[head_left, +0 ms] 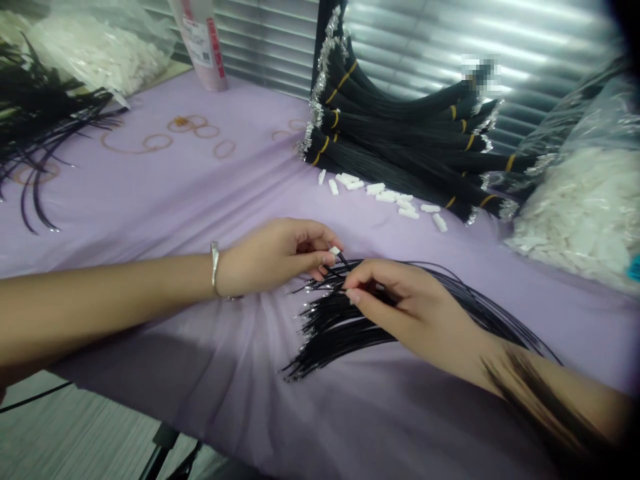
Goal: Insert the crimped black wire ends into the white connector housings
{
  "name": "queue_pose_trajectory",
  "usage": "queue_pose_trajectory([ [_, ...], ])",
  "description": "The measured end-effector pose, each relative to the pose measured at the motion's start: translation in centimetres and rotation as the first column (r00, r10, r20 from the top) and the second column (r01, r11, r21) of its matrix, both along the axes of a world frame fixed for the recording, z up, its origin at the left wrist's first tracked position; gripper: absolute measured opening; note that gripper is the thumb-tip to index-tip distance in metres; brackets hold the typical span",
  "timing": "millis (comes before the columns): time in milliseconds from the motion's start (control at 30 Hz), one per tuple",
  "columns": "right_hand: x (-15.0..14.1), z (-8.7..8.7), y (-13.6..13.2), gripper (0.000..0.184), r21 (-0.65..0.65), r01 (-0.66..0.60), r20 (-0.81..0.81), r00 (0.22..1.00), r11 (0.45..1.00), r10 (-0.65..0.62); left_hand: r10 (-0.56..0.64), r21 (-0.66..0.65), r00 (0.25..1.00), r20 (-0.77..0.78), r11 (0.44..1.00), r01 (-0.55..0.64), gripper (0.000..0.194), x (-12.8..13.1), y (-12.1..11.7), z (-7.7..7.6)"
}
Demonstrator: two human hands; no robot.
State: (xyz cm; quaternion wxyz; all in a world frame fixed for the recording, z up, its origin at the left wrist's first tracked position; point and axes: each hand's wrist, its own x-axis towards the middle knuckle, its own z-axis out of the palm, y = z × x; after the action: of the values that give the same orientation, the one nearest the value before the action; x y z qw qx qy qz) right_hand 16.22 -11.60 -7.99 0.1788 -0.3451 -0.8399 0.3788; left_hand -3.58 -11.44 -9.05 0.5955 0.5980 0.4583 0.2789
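Between the thumb and fingers of my left hand [285,257] is a small white connector housing [335,251], with black wires coming out of it toward the right. My right hand [415,307] pinches a thin black wire close to its end, just right of the housing. Beneath both hands lies a loose spread of black wires [345,333], their shiny metal terminals pointing left. Several loose white connector housings [385,195] are scattered on the cloth beyond my hands. The part of the wire inside my right fingers is hidden.
Bundles of black wires [390,133] tied with yellow bands are stacked at the back. Clear bags of white pieces stand right [585,207] and back left [100,50]. A pinkish cup [203,47], rubber bands [157,142] and more black wires [45,127] are on the purple cloth [200,193].
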Motion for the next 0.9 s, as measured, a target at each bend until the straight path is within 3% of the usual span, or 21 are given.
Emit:
queue_pose_trajectory([
  [133,0.4,0.4,0.1,0.012,0.008,0.101,0.004,0.995,0.995,-0.101,0.052,-0.168,0.99,0.133,0.985,-0.029,0.006,0.1,-0.1,0.5],
  [333,1.0,0.9,0.4,0.016,0.182,0.2,0.1,0.97,0.963,-0.221,0.185,-0.332,0.965,0.189,0.936,-0.114,0.01,-0.1,0.1,0.2],
  [533,1.0,0.4,0.7,0.016,0.188,0.164,0.182,0.963,0.968,-0.199,0.216,-0.356,0.959,0.184,0.924,-0.14,0.011,-0.1,0.3,-0.2],
  [900,1.0,-0.2,1.0,0.014,0.161,0.167,0.158,0.969,0.973,-0.192,0.18,-0.295,0.973,0.142,0.946,-0.132,0.014,-0.2,0.2,-0.3],
])
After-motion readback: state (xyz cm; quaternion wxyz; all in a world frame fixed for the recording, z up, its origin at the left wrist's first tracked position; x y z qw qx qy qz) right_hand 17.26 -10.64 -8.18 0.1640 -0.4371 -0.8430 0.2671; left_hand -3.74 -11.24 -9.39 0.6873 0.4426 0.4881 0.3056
